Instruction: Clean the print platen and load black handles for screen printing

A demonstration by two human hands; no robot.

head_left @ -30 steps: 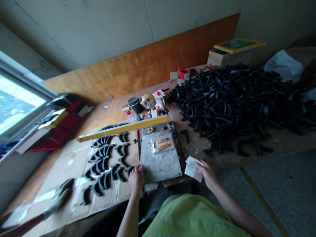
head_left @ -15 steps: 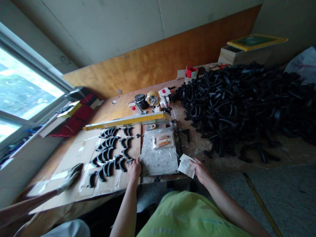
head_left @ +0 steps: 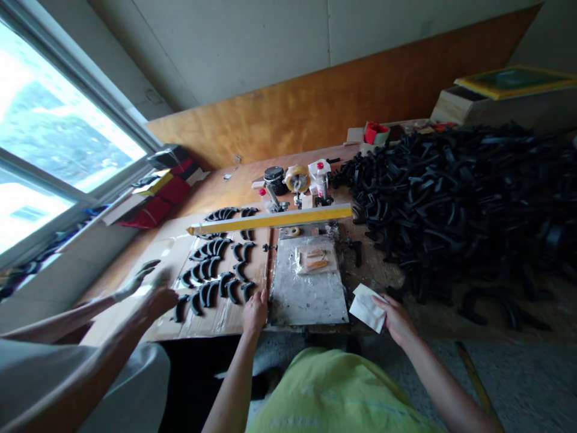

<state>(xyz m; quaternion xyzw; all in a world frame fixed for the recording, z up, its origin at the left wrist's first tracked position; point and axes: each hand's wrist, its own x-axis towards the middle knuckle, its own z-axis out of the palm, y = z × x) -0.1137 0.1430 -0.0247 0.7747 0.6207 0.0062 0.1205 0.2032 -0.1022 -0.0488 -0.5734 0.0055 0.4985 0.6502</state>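
Observation:
My left hand (head_left: 255, 313) rests at the front left corner of a grey metal plate (head_left: 308, 290), fingers curled against its edge, right beside the nearest of several black curved parts (head_left: 215, 270) laid in rows on cardboard. My right hand (head_left: 397, 317) holds a folded white cloth (head_left: 367, 308) at the plate's front right corner. A small plastic-wrapped piece (head_left: 313, 260) lies at the plate's far end, under a raised yellow-framed bar (head_left: 270, 220).
A large heap of black curved parts (head_left: 455, 192) fills the table's right side. Tape roll (head_left: 297, 178), black jar (head_left: 273, 178) and bottles stand behind the bar. A co-worker's two arms, one hand gloved (head_left: 135, 279), reach over the cardboard (head_left: 180, 319) at left. A window is far left.
The camera has swung left and closer. The co-worker's arms have come further into view over the cardboard. My hands stay at the plate's front corners.

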